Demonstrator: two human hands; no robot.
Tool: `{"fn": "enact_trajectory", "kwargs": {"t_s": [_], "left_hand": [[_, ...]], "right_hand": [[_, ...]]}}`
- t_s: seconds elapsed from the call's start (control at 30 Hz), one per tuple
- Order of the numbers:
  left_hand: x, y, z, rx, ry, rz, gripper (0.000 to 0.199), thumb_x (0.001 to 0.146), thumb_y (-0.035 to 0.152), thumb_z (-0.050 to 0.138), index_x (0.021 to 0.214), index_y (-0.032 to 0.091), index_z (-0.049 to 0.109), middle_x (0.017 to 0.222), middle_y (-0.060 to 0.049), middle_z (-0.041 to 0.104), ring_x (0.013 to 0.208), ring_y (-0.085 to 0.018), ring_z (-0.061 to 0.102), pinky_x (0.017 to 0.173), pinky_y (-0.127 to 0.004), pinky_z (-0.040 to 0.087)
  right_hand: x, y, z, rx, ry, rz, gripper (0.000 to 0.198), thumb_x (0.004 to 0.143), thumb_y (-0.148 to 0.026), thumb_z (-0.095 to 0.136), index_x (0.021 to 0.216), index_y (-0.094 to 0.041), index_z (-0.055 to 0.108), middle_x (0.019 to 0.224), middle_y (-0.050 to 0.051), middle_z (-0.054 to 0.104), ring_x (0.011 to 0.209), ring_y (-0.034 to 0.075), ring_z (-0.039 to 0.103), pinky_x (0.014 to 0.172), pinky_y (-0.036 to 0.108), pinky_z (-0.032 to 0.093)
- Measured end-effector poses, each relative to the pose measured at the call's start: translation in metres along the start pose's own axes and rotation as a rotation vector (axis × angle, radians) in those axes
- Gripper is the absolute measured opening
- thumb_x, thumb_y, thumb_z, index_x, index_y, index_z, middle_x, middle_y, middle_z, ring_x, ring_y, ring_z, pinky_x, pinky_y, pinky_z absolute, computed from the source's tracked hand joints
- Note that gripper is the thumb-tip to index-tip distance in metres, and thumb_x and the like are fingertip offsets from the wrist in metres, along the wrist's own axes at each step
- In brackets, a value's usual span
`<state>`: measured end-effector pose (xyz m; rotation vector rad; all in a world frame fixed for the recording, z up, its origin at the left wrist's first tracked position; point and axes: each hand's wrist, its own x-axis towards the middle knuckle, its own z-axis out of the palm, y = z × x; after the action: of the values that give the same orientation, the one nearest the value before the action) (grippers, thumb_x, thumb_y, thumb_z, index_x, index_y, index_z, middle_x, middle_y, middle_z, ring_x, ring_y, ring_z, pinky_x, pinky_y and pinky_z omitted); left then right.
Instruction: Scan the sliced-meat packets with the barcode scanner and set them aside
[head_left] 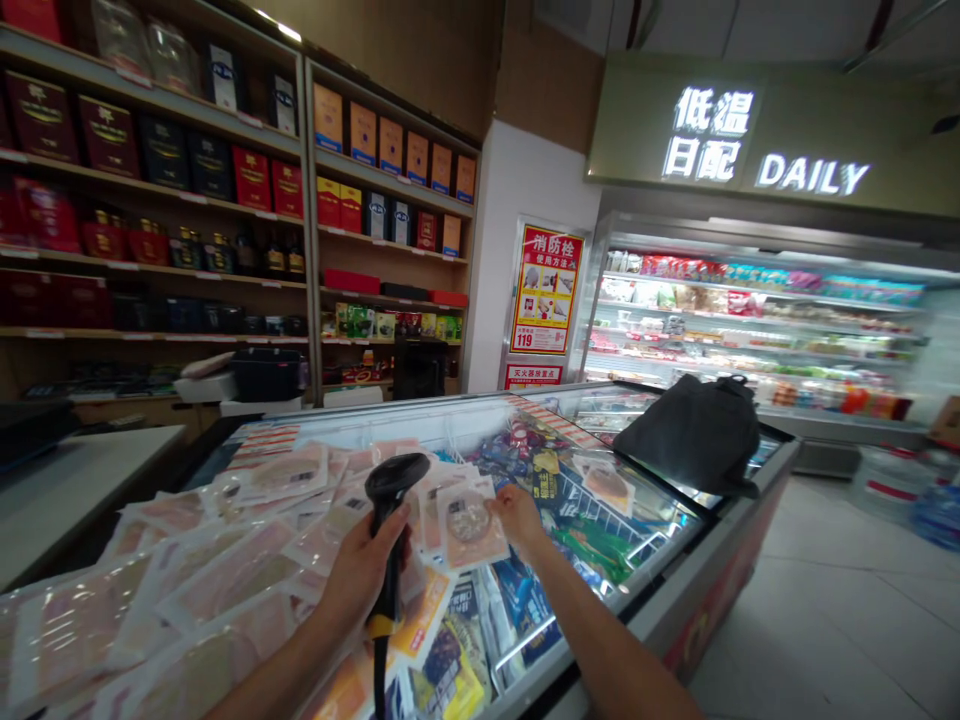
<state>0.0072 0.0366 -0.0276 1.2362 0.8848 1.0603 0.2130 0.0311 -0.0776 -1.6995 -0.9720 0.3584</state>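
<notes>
Left hand (366, 565): gripping black pistol-shaped plastic scanner (388, 585). Right hand (519, 522): pinching flat square clear-and-white plastic packet (474, 520), beside scanner; scanned or not, cannot tell. Left of hands: many similar packets (210, 580), seemingly remaining. Beneath hands: grey-rimmed, glass-topped freezer (720, 550) containing printed blue, green bags (592, 548).
</notes>
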Motion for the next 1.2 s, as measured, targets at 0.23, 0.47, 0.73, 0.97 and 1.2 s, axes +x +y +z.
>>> {"fn": "enact_trajectory", "kwargs": {"t_s": [0.23, 0.47, 0.73, 0.97, 1.2], "left_hand": [[-0.022, 0.018, 0.030, -0.023, -0.216, 0.029, 0.027, 0.063, 0.043, 0.054, 0.059, 0.017, 0.048, 0.043, 0.004, 0.050, 0.039, -0.007, 0.043, 0.041, -0.019, 0.034], [-0.035, 0.025, 0.072, 0.020, -0.430, 0.054, 0.027, 0.062, 0.043, 0.054, 0.057, 0.018, 0.044, 0.040, 0.006, 0.045, 0.039, -0.008, 0.039, 0.043, -0.020, 0.031], [-0.029, 0.016, 0.087, 0.079, -0.475, 0.045, 0.027, 0.065, 0.043, 0.052, 0.057, 0.019, 0.043, 0.042, 0.005, 0.046, 0.040, -0.008, 0.040, 0.043, -0.020, 0.031], [-0.026, 0.013, 0.089, 0.028, -0.475, 0.014, 0.027, 0.064, 0.043, 0.052, 0.057, 0.018, 0.043, 0.042, 0.006, 0.045, 0.039, -0.008, 0.040, 0.042, -0.020, 0.032], [-0.005, 0.002, 0.094, -0.001, -0.402, 0.029, 0.027, 0.063, 0.042, 0.054, 0.058, 0.018, 0.043, 0.043, 0.006, 0.046, 0.037, -0.007, 0.041, 0.040, -0.020, 0.032]], "right_hand": [[0.035, 0.020, -0.053, 0.530, 0.303, -0.034, 0.026, 0.053, -0.039, 0.055, 0.066, -0.020, 0.043, 0.054, -0.005, 0.048, 0.053, 0.011, 0.046, 0.053, 0.024, 0.038], [0.048, 0.025, -0.082, 0.443, 0.468, -0.007, 0.033, 0.054, -0.045, 0.050, 0.073, -0.019, 0.044, 0.062, -0.002, 0.051, 0.062, 0.013, 0.050, 0.060, 0.025, 0.040], [0.053, 0.035, -0.091, 0.406, 0.522, 0.020, 0.035, 0.054, -0.047, 0.050, 0.073, -0.018, 0.045, 0.061, -0.002, 0.050, 0.061, 0.013, 0.048, 0.057, 0.024, 0.040], [0.062, 0.050, -0.106, 0.299, 0.590, 0.038, 0.039, 0.054, -0.051, 0.048, 0.073, -0.017, 0.049, 0.062, 0.001, 0.054, 0.060, 0.014, 0.050, 0.055, 0.025, 0.040], [0.082, 0.078, -0.144, -0.078, 0.718, 0.194, 0.033, 0.059, -0.040, 0.046, 0.074, -0.013, 0.056, 0.071, 0.009, 0.061, 0.067, 0.019, 0.054, 0.060, 0.028, 0.040]]}}
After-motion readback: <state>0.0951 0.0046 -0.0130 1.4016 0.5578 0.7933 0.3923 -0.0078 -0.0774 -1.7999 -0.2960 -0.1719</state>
